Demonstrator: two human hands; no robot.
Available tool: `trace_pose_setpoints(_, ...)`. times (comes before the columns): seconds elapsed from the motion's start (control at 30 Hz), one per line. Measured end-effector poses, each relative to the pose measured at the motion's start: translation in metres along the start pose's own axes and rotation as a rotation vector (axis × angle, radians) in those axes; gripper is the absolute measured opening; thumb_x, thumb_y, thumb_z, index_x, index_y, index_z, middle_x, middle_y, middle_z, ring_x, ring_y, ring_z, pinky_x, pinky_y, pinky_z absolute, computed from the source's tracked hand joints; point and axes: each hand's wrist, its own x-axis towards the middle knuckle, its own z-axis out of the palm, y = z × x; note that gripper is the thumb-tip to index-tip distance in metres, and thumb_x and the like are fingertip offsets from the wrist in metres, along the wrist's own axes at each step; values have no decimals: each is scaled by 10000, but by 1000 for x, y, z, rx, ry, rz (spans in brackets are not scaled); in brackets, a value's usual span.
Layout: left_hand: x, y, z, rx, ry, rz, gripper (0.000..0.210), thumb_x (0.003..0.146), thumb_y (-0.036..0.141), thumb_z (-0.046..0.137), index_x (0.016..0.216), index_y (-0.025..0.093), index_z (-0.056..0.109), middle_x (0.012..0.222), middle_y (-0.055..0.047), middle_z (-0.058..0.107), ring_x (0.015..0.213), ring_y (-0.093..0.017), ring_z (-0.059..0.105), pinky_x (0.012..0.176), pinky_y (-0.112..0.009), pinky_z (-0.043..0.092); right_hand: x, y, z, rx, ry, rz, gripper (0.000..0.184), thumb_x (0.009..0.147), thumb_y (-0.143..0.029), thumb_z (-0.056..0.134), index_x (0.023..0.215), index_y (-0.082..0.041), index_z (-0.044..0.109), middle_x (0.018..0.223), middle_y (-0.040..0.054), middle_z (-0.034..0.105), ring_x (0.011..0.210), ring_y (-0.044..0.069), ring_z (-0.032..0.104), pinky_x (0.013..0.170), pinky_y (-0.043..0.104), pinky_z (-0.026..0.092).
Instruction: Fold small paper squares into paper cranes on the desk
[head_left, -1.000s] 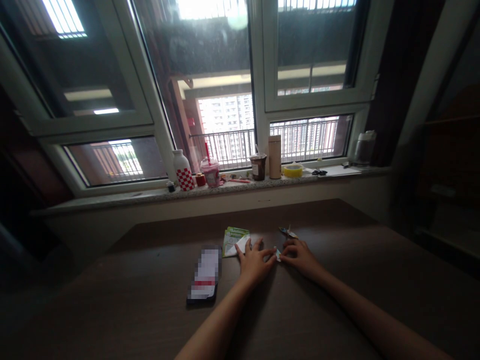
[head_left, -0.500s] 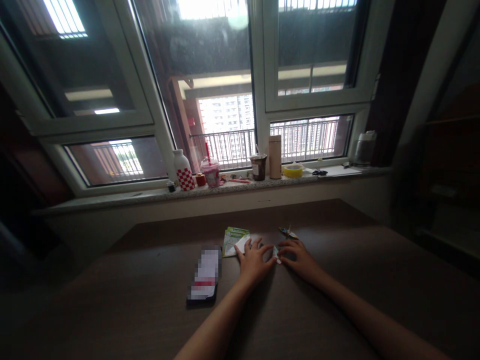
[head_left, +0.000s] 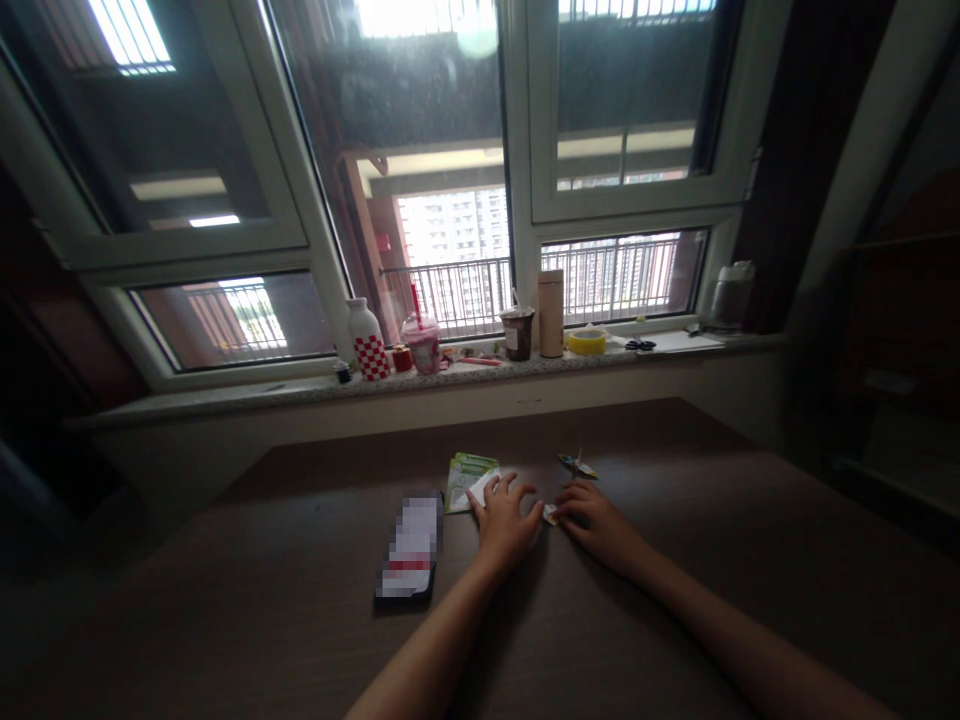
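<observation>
Small paper [head_left: 550, 515]: on the table between my two hands, at my right fingertips and just beside my left thumb; my fingers hide part of it, so I can't make out its full shape.
Windows [head_left: 517, 110]: far beyond both hands.
Table [head_left: 300, 660]: brown, under both hands and spreading to either side; I judge it a firm bed, so I do best to keep the paper flat on it, steady one side and press with light, even fingertips, since something this little could slip or crease crooked.
Right hand [head_left: 600, 522]: low, fingers curled in, thumb and forefinger close together at the paper's edge; whether they pinch or only press it, I can't tell.
Left hand [head_left: 508, 522]: loosely spread, thumb and forefinger apart, gripping nothing.
Phone [head_left: 410, 550]: left of my left hand and nearer to me, screen up.
Green packets [head_left: 466, 469]: just past my left hand's outer fingers, overlapping each other.
White paper [head_left: 482, 489]: on those packets, partly behind my left fingers; contact is unclear.
Folded piece [head_left: 577, 466]: pointed, patterned, just beyond my right hand, not touching it.
</observation>
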Motion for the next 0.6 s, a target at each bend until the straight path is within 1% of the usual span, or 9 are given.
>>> trace_pose_setpoints(0.1, 0, 2, -2, -13, -1, -1, 249, 860, 441, 616, 1054, 326, 720, 1431, -28, 548, 1414, -316, 338, 1165, -698, -8, -1, 0, 1, -60, 22, -8, 215, 870, -179, 584, 925, -248, 780, 968, 82, 675, 1039, 236, 568, 971, 410, 466)
trace_pose_setpoints(0.2, -1, 2, -3, -16, -14, -4, 227, 840, 439, 641, 1014, 322, 728, 1430, -26, 545, 1416, -321, 331, 1160, -702, -11, -2, 0, 2, -90, 32, -9, 216, 866, -179, 600, 947, -262, 782, 959, 82, 654, 1027, 241, 554, 951, 411, 468)
trace_pose_setpoints(0.3, 0, 2, -3, -9, -27, -4, 180, 837, 410, 650, 975, 328, 732, 1427, -13, 545, 1417, -323, 328, 1150, -711, -1, -3, -2, 1, -86, 15, -20, 225, 867, -172, 599, 964, -263, 781, 943, 78, 648, 1014, 237, 553, 943, 397, 467)
trace_pose_setpoints(0.5, 0, 0, -1, 33, -24, -8, 181, 878, 370, 609, 1019, 330, 715, 1418, -16, 553, 1401, -320, 352, 1141, -714, 56, -2, -1, -1, -1, -4, -75, 272, 897, -160, 540, 1022, -253, 763, 932, 72, 678, 1006, 223, 575, 927, 358, 468)
trace_pose_setpoints(0.6, 0, -1, 0, 36, -26, -3, 196, 877, 377, 613, 1041, 327, 707, 1419, -23, 549, 1403, -312, 349, 1150, -697, 71, -2, 4, 3, -30, 8, -57, 279, 900, -160, 529, 1028, -240, 763, 937, 79, 679, 1005, 227, 571, 934, 374, 466)
